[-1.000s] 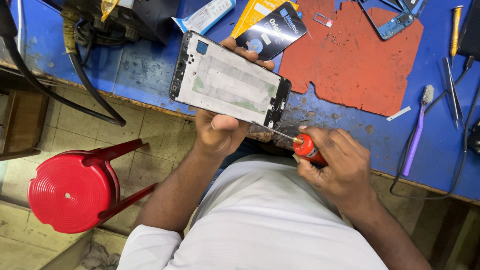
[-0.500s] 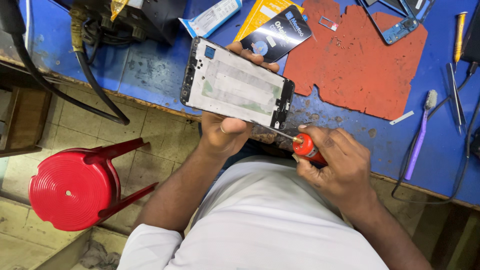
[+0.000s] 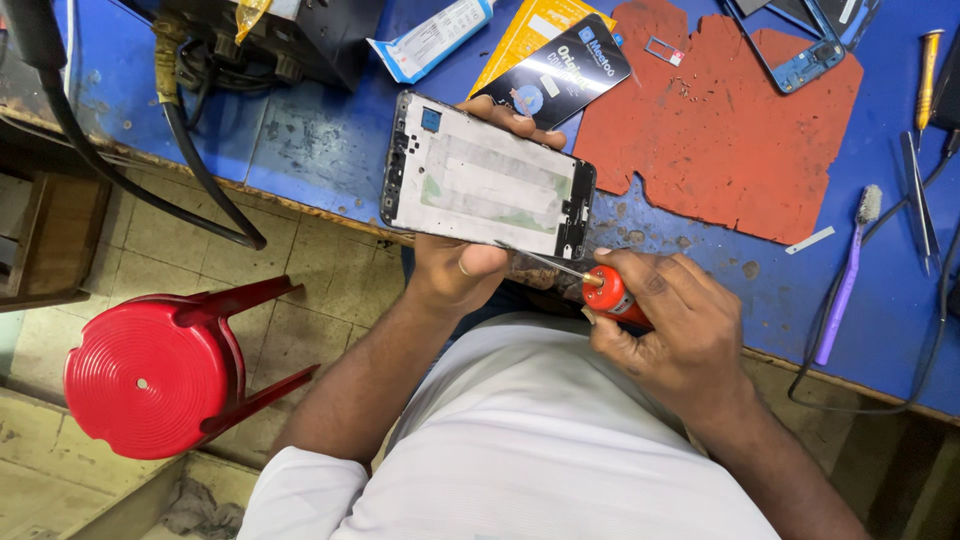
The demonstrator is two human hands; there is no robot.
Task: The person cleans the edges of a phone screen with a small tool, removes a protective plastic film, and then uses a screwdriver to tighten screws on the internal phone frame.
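Note:
My left hand [image 3: 455,275] grips an opened phone frame [image 3: 487,177], white inside with a black rim, holding it level over the near edge of the blue workbench [image 3: 300,150]. My right hand [image 3: 680,335] is closed around a red-handled screwdriver [image 3: 608,291]. Its thin metal shaft runs left to the frame's lower edge near the right corner. Thumb and fingers of the left hand wrap the frame from below and behind.
A rust-red work mat [image 3: 720,130] lies on the bench behind. A purple brush [image 3: 848,275], tweezers [image 3: 918,195], a yellow-handled screwdriver [image 3: 928,60], a tube [image 3: 435,40] and a black-and-yellow package [image 3: 560,70] lie about. A red stool [image 3: 150,375] stands on the floor at left.
The phone frame and both hands sit slightly higher and further right in view; the screwdriver tip stays at the frame's lower edge. Little else differs.

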